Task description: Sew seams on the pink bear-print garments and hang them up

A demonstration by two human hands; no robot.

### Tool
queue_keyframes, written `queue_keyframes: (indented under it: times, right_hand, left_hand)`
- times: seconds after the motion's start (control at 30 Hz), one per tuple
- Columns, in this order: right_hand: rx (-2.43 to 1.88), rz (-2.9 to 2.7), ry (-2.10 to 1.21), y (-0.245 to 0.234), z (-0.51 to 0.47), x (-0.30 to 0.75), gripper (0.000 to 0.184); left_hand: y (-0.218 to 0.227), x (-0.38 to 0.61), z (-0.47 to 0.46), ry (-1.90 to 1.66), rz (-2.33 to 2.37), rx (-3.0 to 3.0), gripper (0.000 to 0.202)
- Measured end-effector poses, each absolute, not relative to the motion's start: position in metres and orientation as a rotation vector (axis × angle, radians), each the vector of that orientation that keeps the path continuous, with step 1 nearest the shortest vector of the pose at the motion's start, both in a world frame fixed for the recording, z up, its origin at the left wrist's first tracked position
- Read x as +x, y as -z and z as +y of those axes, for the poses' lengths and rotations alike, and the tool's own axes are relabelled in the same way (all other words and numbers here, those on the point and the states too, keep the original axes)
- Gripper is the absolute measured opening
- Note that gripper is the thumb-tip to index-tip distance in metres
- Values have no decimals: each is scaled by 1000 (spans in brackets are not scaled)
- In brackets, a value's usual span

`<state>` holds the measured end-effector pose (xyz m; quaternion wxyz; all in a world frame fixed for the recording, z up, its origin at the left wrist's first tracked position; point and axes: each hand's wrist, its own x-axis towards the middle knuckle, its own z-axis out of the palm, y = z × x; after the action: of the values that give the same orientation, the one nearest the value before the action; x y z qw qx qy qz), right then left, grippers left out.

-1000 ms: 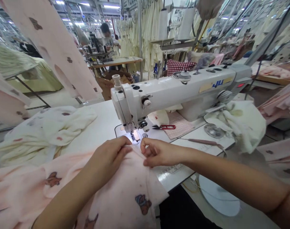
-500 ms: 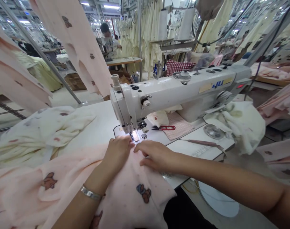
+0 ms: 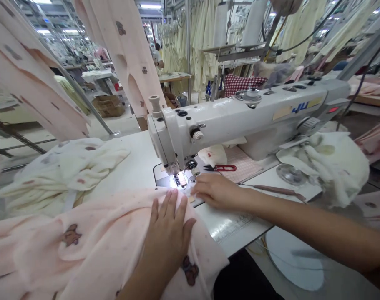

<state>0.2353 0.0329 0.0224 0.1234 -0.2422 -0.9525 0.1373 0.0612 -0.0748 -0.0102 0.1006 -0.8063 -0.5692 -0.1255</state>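
Observation:
My left hand (image 3: 168,231) lies flat on the pink bear-print fabric (image 3: 105,237), fingers spread, with the fingertips just in front of the sewing machine's lit presser foot (image 3: 180,180). The fabric covers the near left of the table and hangs over its front edge. To the right of the needle area, my right hand (image 3: 219,192) is off the fabric, its fingers curled and close together by the needle plate. Whatever those fingers may hold is hidden. Behind that hand, red-handled thread snips (image 3: 224,168) rest on the machine bed under the white sewing machine's arm (image 3: 233,121).
A cream printed cloth (image 3: 92,162) is bunched on the left of the table (image 3: 139,146). Right of the machine lies another cream cloth (image 3: 336,166), near a brown-handled tool (image 3: 277,190). Pink fabric strips (image 3: 133,54) hang at the back left.
My left hand has flattened and spread out on the fabric. My right hand has come off the fabric and moved right, beside the needle plate. The view has shifted slightly.

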Motion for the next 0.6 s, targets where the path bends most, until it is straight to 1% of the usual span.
queue_keyframes:
  times: [0.07,0.13,0.23,0.43,0.6]
  right_hand:
    - [-787,-2745,-358,-22,43,231,18]
    - [-822,-2748,-327,-21,51,226,15]
    - [-871,-2751,-270,-19,60,221,16]
    - [-1036,-2673,-160,-13,77,219,13]
    - [-1061,-2617,-127,1,84,218,13]
  left_hand:
    - [15,53,-73,396,-1648,-2451,44]
    - [16,45,-67,456,-1605,-2493,46]
    - [14,35,-53,497,-1559,-2526,43]
    - [10,24,-28,411,-1594,-2602,42]
    - [0,22,-24,335,-1558,-2644,43]
